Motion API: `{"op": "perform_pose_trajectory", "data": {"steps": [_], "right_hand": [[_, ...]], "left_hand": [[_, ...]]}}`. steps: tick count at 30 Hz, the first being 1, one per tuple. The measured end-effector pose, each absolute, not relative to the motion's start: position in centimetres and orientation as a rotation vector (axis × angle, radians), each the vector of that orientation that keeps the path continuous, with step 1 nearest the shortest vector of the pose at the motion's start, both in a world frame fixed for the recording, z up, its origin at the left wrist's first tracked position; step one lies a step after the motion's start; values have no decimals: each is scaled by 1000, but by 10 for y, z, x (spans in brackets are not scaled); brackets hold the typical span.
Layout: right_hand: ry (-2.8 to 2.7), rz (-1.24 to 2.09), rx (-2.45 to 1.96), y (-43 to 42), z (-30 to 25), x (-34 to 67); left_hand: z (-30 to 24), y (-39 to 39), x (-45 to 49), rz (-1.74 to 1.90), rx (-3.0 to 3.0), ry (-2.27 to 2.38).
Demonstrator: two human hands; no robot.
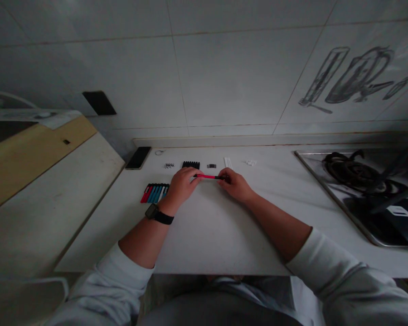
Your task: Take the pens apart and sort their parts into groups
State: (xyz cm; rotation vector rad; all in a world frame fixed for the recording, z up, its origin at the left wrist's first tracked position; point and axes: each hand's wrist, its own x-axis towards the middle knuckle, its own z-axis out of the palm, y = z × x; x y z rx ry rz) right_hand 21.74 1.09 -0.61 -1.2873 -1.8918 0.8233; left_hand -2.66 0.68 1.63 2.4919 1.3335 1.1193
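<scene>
A slim red-and-black pen (209, 176) is held level above the white counter, between my two hands. My left hand (183, 184), with a dark watch on the wrist, pinches its left end. The right end is between the fingers of my right hand (234, 183), which partly hide it. Several red, blue and white pen barrels (154, 193) with dark ends lie in a row beside my left hand. Just beyond the hands are a row of black pieces (191, 165), small dark pieces (211, 166) and thin white sticks (227, 162).
Small springs (169, 165), a ring-shaped item (159, 152) and a black phone (138, 158) lie at the back left. Small whitish pieces (250, 162) are to the right. A gas stove (353, 174) takes up the counter's right end; a tiled wall (231, 81) rises behind.
</scene>
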Motion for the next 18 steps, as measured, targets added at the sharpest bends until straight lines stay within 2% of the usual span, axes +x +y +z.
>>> {"op": "perform_pose_trajectory", "data": {"steps": [18], "right_hand": [[-2006, 820, -1247, 9, -5, 216]], "left_hand": [[19, 5, -24, 1181, 2431, 1255]]}}
